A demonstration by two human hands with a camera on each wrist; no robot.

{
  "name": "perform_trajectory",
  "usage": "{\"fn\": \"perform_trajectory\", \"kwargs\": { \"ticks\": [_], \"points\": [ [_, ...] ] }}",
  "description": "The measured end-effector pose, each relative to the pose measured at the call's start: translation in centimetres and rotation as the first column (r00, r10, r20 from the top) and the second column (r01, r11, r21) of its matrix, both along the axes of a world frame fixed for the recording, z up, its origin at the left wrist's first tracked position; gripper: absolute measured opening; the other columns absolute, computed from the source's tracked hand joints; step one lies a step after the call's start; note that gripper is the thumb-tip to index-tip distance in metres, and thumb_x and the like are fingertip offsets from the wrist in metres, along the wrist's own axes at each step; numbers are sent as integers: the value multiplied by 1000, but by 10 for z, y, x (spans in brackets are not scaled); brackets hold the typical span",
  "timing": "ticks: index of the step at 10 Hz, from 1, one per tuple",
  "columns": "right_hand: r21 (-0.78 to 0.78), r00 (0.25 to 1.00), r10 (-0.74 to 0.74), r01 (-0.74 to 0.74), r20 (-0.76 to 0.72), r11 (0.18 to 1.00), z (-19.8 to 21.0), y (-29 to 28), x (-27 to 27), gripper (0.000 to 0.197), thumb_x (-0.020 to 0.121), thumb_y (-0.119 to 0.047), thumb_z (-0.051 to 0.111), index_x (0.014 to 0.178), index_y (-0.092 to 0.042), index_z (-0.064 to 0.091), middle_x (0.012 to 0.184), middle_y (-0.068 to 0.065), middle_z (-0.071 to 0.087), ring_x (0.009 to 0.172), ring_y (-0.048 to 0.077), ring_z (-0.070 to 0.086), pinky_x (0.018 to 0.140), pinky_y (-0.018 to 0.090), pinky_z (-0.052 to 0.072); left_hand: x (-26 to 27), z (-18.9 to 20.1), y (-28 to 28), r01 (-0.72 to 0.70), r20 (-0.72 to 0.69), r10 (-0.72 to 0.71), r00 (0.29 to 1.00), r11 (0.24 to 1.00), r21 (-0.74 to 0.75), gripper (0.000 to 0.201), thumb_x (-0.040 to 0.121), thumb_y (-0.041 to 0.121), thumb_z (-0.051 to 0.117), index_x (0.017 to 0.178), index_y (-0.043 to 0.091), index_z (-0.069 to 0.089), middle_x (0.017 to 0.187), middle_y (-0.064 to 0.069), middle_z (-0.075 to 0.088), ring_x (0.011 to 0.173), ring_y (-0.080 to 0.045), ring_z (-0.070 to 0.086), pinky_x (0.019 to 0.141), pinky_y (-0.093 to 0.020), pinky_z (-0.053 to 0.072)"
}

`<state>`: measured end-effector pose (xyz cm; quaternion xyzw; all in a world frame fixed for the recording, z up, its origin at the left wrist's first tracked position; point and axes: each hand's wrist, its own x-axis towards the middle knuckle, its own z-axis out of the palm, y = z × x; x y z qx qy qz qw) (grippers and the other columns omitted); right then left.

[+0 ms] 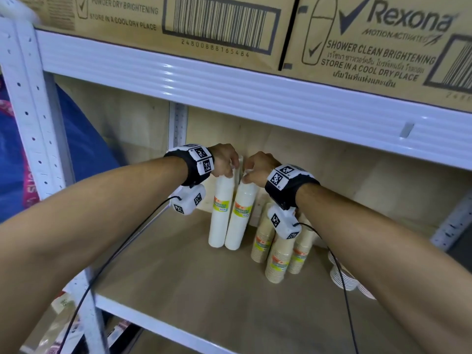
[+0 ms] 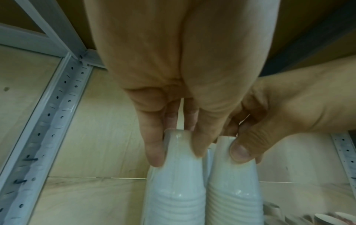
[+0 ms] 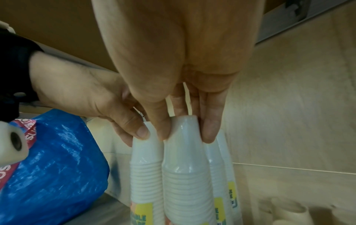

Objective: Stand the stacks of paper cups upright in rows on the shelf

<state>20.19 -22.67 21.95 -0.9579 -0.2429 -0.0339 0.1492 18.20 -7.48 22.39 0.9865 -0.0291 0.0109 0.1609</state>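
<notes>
At the far left of the frame a blue bag [image 1: 84, 139] sits beyond the white shelf post [image 1: 33, 116]. Moving right, my left hand [image 1: 224, 159] reaches into the middle of the frame and pinches the narrow top of the left white cup stack [image 1: 220, 213]. In the left wrist view my fingers [image 2: 154, 146] curl down round its tip, closed on it and not spread. The stack stands upright on the wooden shelf [image 1: 178, 277], near the back wall.

Just beside it, touching along the lower part, is the right white cup stack [image 1: 240, 215]. It leans a little toward its neighbour. My right hand [image 1: 258, 167] grasps its top the same way, thumb on one side and fingers [image 3: 210, 129] on the other.

Further right stand three shorter brown cup stacks [image 1: 277, 254], upright and clustered. At the lower right of the frame lies a pile of white plates [image 1: 342, 277].

I judge these wrapped stacks light, tall and easy to tip, with a slick film that could slip. The top is a fair hold for steering; a grip lower down would steady them better.
</notes>
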Motion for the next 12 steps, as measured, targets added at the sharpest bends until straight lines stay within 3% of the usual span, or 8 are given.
{"fn": "perform_trajectory", "kwargs": {
  "ticks": [2,4,5,6,7,9,11,12],
  "points": [
    [20,1000,-10,10,-11,1000,-6,0,8,42,77,-25,78,114,-10,64,109,6,62,98,23,62,69,25,43,8,-5,-1,16,66,-19,998,999,46,38,88,14,68,126,14,63,131,-6,56,114,-23,56,77,-23,43],
    [19,1000,8,-7,-26,1000,-11,3,16,35,77,-24,77,107,-10,64,100,3,59,91,21,61,69,26,43,17,-10,2,22,48,-24,999,999,40,41,89,15,68,129,15,61,133,-7,55,103,-20,55,75,-23,43],
    [28,1000,16,-15,-21,1000,-13,4,19,29,78,-23,77,101,-12,64,100,5,60,97,25,63,71,26,44,20,-13,4,23,31,-24,999,999,36,42,89,14,67,131,14,60,135,-8,54,103,-22,57,73,-23,44],
    [34,1000,18,-18,-20,999,-14,5,19,38,78,-23,76,112,-9,65,111,9,63,102,25,63,74,26,45,21,-14,4,29,20,-29,999,999,23,43,89,13,67,131,13,60,133,-8,55,99,-21,57,72,-23,45],
    [39,1000,27,-26,-9,999,-14,7,19,39,79,-24,76,114,-10,66,115,9,63,103,25,62,76,26,46,22,-12,5,33,-1,-33,999,999,17,42,88,14,69,129,14,60,128,-9,57,86,-20,59,60,-24,48],
    [30,1000,25,-26,15,999,-12,8,18,38,78,-23,76,113,-11,68,114,9,66,101,25,64,81,30,52,22,-7,5,35,-22,-35,999,999,5,40,88,13,70,126,12,62,111,-5,57,63,-12,56,53,-21,48],
    [53,1000,20,-22,23,998,-7,6,14,39,78,-30,75,112,-12,67,113,7,65,100,24,64,83,32,54,17,2,2,-3,-26,2,1000,1000,-29,33,86,17,71,118,18,65,117,-8,61,91,-27,66,70,-31,58],
    [102,997,10,-17,74,995,-4,3,11,39,82,-35,71,113,-12,67,115,7,64,102,25,63,85,33,54,14,8,3,-6,23,6,1000,1000,-4,33,86,17,67,119,19,66,108,-1,56,88,-21,59,64,-25,50]
  ]
}}
